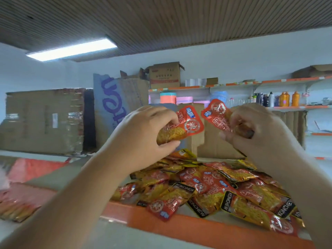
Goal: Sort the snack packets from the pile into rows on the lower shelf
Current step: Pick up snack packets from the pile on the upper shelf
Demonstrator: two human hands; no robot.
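A pile of red and gold snack packets (212, 191) lies on the shelf with the orange front strip (197, 229). Both my hands are raised above the pile. My left hand (143, 133) grips one red and gold packet (181, 127) between thumb and fingers. My right hand (258, 128) pinches a second red packet (218, 114) by its lower end. The two packets are held side by side, a small gap between them. At the lower left, a blurred row of packets (16, 209) lies on a shelf.
Upright cardboard pieces (212, 144) stand right behind the pile. Large cardboard boxes (45, 121) fill the left background. Store shelves at the back right carry orange bottles (289, 98) and other goods. A red sheet (36, 168) lies to the left.
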